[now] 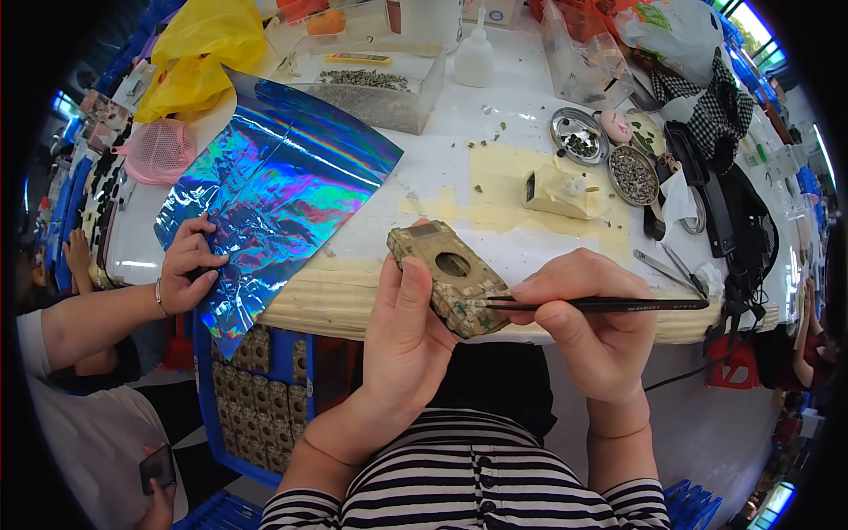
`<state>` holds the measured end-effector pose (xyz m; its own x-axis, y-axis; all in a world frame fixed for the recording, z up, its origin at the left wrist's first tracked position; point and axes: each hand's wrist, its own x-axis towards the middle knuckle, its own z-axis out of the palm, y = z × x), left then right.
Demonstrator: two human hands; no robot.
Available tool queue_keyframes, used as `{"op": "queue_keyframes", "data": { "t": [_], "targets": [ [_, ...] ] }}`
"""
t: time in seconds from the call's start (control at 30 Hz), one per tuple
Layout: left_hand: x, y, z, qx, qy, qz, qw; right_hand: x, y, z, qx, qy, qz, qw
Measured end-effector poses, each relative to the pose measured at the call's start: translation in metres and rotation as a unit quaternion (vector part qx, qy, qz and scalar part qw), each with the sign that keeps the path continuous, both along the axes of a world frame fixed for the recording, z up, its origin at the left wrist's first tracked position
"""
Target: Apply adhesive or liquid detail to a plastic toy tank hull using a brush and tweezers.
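A small camouflage-patterned model tank hull point(478, 280), with a round hole in its top, is gripped in my left hand point(399, 349) just over the table's front edge. The thumb lies along its side and the other fingers are mostly behind it. Between thumb and fingers, my right hand point(594, 320) pinches black tweezers point(638, 305) lying nearly level. Their tips point left and meet the hull's near right part. Whether a tiny part sits between the tips, I cannot make out.
At left, another person's hand point(187, 261) rests on a shiny blue iridescent sheet point(283, 177). Behind are a clear tray point(424, 102) of small parts and a white squeeze bottle point(474, 60). Round tins point(633, 175), a beige block point(565, 190) and black straps lie right. A blue crate point(209, 402) holds several similar hulls.
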<state>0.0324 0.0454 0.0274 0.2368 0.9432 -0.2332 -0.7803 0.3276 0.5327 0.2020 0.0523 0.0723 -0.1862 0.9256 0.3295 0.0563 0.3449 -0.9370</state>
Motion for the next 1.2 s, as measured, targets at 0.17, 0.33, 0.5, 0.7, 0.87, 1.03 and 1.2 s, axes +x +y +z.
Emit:
{"op": "queue_keyframes", "data": {
  "t": [0.17, 0.33, 0.5, 0.7, 0.87, 1.03, 1.2],
  "targets": [
    [-0.006, -0.001, 0.0, -0.029, -0.033, -0.008, 0.999, -0.001, -0.01, -0.004, 0.038, 0.068, -0.057, 0.995],
    [-0.028, -0.015, -0.001, -0.049, -0.051, -0.055, 0.996, -0.009, -0.036, -0.017, 0.083, 0.052, -0.104, 0.99],
    [-0.053, -0.028, -0.004, -0.069, -0.079, -0.052, 0.993, -0.025, -0.043, -0.033, 0.156, -0.085, -0.066, 0.982],
    [-0.086, -0.039, -0.024, -0.03, -0.334, -0.035, 0.942, -0.008, -0.046, -0.049, 0.177, -0.179, -0.119, 0.96],
    [-0.122, -0.04, -0.036, 0.031, -0.372, -0.017, 0.927, 0.024, -0.061, -0.059, 0.182, -0.228, -0.23, 0.928],
    [-0.122, -0.044, -0.035, 0.023, -0.38, -0.009, 0.924, 0.01, -0.071, -0.067, 0.235, -0.273, -0.181, 0.915],
    [-0.115, -0.053, -0.035, -0.003, -0.368, 0.005, 0.93, -0.018, -0.072, -0.073, 0.224, -0.249, -0.087, 0.938]
  ]
}}
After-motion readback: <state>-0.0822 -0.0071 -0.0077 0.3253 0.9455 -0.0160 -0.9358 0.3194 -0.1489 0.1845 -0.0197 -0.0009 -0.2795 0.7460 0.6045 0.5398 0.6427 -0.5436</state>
